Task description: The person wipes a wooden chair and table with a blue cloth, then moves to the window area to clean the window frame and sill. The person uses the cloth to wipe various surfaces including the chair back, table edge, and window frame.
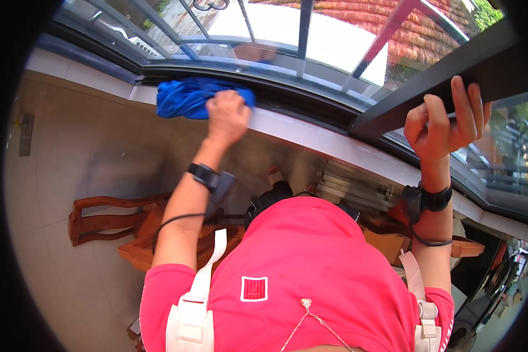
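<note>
My left hand (pixel 229 115) presses a bunched blue cloth (pixel 182 100) onto the window's bottom track and the pale sill beside it. The hand is slightly blurred, and its fingers are curled into the fabric. On the right, my right hand (pixel 449 116) is at the dark upright frame of a sliding window sash (pixel 391 108), its fingers bent against the frame. The dark window track (pixel 299 108) runs between the two hands. Part of it is hidden under the cloth.
Metal security bars (pixel 305 35) stand beyond the glass, with a tiled roof (pixel 352 15) outside. Below the pale sill (pixel 290 132) are wooden chairs (pixel 101 220) at both sides of my body. A wall socket plate (pixel 25 134) is at the left.
</note>
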{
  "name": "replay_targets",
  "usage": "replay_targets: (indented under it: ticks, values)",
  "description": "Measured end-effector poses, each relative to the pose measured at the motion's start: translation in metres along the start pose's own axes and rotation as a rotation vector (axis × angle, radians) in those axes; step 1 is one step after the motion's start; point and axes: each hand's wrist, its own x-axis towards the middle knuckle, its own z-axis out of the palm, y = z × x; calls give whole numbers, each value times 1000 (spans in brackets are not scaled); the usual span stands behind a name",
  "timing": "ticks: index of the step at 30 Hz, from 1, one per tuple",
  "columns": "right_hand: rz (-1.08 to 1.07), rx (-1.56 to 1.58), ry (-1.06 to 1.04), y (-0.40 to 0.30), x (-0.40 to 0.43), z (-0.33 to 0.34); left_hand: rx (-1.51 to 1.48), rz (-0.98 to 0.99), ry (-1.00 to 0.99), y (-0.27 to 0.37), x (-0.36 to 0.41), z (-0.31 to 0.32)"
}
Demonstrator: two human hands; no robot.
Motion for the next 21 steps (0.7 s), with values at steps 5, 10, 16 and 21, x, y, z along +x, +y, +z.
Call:
replay_targets:
  ticks: [5, 10, 16, 21]
  values:
    - [-5, -7, -28, -2, 1, -1, -315, 347, -123, 127, -14, 27]
    - [-33, 14, 18, -1, 1, 2, -322, 308, -134, 103, -8, 20]
    - [-40, -13, -32, 2, -4, -1, -6, -30, 49, -32, 4, -17]
    - [-55, -23, -1, 1, -5, 1, 256, -230, -5, -101, 4, -16]
